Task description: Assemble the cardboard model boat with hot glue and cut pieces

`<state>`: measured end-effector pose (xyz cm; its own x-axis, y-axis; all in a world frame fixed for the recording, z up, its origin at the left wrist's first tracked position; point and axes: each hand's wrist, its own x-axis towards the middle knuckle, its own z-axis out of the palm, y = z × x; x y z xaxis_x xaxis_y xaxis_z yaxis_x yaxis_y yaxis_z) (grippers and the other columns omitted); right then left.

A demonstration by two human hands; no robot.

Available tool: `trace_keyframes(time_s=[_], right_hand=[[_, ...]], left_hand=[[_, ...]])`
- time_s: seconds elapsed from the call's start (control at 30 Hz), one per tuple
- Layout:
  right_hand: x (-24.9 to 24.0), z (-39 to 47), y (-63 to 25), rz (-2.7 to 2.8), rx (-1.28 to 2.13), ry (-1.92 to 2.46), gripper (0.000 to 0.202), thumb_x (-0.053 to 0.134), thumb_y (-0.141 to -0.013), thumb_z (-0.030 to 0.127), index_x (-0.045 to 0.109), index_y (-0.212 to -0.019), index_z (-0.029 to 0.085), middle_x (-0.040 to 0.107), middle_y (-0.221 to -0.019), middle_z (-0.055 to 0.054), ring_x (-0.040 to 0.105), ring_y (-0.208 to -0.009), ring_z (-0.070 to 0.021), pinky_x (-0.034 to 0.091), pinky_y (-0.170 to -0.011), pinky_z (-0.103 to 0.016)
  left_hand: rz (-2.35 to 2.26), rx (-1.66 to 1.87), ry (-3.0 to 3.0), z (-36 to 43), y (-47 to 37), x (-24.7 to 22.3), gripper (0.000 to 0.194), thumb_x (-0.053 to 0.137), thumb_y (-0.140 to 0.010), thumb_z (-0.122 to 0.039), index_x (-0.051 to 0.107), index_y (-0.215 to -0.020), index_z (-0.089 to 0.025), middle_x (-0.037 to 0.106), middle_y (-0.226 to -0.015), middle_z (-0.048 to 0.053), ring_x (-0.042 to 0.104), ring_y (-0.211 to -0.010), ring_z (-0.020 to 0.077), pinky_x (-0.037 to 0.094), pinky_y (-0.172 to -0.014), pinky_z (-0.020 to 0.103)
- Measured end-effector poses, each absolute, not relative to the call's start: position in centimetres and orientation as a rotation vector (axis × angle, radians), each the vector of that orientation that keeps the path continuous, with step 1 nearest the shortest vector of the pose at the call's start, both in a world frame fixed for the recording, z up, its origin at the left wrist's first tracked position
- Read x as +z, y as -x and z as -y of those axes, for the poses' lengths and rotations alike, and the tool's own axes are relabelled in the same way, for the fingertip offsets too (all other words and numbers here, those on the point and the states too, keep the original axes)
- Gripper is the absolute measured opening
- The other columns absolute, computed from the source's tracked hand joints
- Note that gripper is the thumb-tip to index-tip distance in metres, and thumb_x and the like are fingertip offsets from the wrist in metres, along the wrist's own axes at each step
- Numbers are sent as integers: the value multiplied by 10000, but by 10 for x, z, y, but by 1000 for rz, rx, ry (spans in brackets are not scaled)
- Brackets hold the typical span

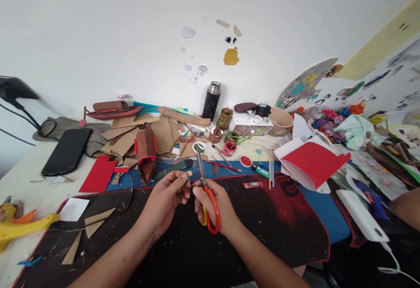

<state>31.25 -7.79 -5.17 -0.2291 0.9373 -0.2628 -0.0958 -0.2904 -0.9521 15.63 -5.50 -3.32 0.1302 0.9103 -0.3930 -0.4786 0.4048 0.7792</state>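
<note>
Between the thumb and fingers of my left hand is a small piece of cardboard, with only its tan end showing. My right hand grips a pair of scissors with red and yellow handles, blades pointing up and away from me. The blades stand just right of the cardboard piece, apart from it. Both hands hover over the black mat. Beyond my left hand sits a brown cardboard boat model with red trim.
A second boat lies at the back left, near cardboard scraps and a phone. Paint jars and a black flask stand behind my hands. Red paper and a white power strip are on the right. A yellow glue gun lies left.
</note>
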Motion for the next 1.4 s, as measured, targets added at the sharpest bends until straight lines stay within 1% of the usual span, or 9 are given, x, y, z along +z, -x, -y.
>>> trace_keyframes(time_s=[0.17, 0.3, 0.43, 0.7, 0.93, 1.07, 1.2, 1.3, 1.4], right_hand=[[-50, 72, -312, 1111, 1571, 1203, 543, 745, -878, 695, 619, -1038, 192, 588, -543, 77, 502, -373, -94, 421, -377, -190], [-53, 68, -311, 1114, 1562, 1181, 522, 751, -887, 670, 627, -1036, 185, 597, -560, 69, 524, -383, -98, 437, -382, -192], [-55, 68, -312, 1130, 1554, 1181, 557, 738, -885, 697, 637, -1059, 178, 601, -577, 65, 543, -397, -102, 459, -397, -199], [-59, 77, -322, 1261, 1722, 1152, 681, 694, -875, 786, 653, -1158, 167, 678, -687, 22, 590, -426, -107, 443, -414, -202], [-60, 87, -331, 1269, 1850, 1122, 796, 812, -786, 769, 652, -1293, 176, 789, -915, -82, 757, -732, -188, 560, -714, -314], [-60, 88, -333, 1259, 1937, 1049, 864, 889, -722, 738, 638, -1326, 175, 792, -940, -103, 778, -854, -233, 581, -829, -379], [-60, 89, -335, 1243, 2012, 988, 972, 894, -671, 777, 605, -1384, 183, 799, -1071, -151, 795, -905, -255, 589, -910, -439], [-60, 91, -336, 1299, 2023, 955, 984, 849, -686, 823, 597, -1402, 196, 791, -1161, -180, 793, -1056, -303, 564, -1005, -478], [-61, 91, -333, 1310, 1984, 989, 909, 784, -754, 843, 611, -1372, 198, 793, -1130, -161, 805, -985, -280, 595, -927, -429]], left_hand=[[-990, 1015, -605, 63, -161, -31, 545, 978, -640, -580, 625, -784, -191, 646, -680, -37, 581, -558, 111, 437, -488, 222], [-950, 952, -716, 69, -160, -32, 512, 917, -738, -610, 622, -810, -198, 653, -663, -26, 604, -586, 126, 451, -497, 219], [-929, 913, -804, 70, -156, -35, 470, 878, -800, -598, 628, -843, -202, 683, -675, -9, 633, -599, 142, 467, -509, 228], [-1064, 1067, -903, 54, -144, -36, 482, 888, -758, -613, 640, -849, -208, 646, -674, -26, 610, -576, 145, 481, -493, 240], [-1153, 1113, -957, 46, -133, -31, 492, 846, -769, -652, 609, -793, -221, 626, -679, -26, 605, -579, 149, 467, -492, 241], [-1188, 1115, -1008, 44, -130, -32, 484, 824, -796, -661, 613, -781, -225, 620, -642, -29, 598, -573, 154, 470, -498, 247], [-1196, 1113, -1034, 45, -128, -32, 490, 812, -808, -671, 611, -777, -224, 626, -639, -26, 585, -561, 150, 470, -503, 248], [-1197, 1118, -1036, 46, -127, -32, 493, 807, -811, -676, 610, -773, -226, 621, -644, -26, 586, -566, 153, 469, -504, 247], [-1208, 1112, -1046, 47, -127, -31, 501, 797, -808, -691, 607, -769, -229, 622, -636, -25, 576, -556, 153, 464, -507, 250]])
